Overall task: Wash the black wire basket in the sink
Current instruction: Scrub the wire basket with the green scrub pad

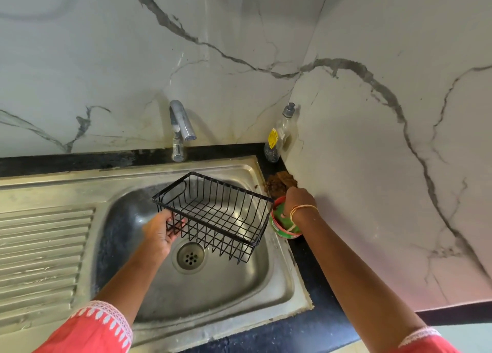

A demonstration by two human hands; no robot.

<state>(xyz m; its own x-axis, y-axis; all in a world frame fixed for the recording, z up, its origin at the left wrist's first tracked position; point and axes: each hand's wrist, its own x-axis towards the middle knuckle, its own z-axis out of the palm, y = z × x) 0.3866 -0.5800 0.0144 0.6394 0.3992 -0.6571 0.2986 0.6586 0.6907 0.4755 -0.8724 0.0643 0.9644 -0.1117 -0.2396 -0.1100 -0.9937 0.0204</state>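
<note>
Black wire basket [215, 214], centre frame, held tilted above the sink [279, 286] bowl; the left hand [159, 233] grips its lower-left end, fingers curled through the wires. Right hand [299, 202] reaches into a small tub [283, 233] at right, fingertips hidden, grip indeterminate.

Bright, even daylight; soft glare on the steel sink [239, 294] and marble wall [106, 46], mild shadows beneath the arms, wide-angle bending at frame edges, slight overall softness
</note>
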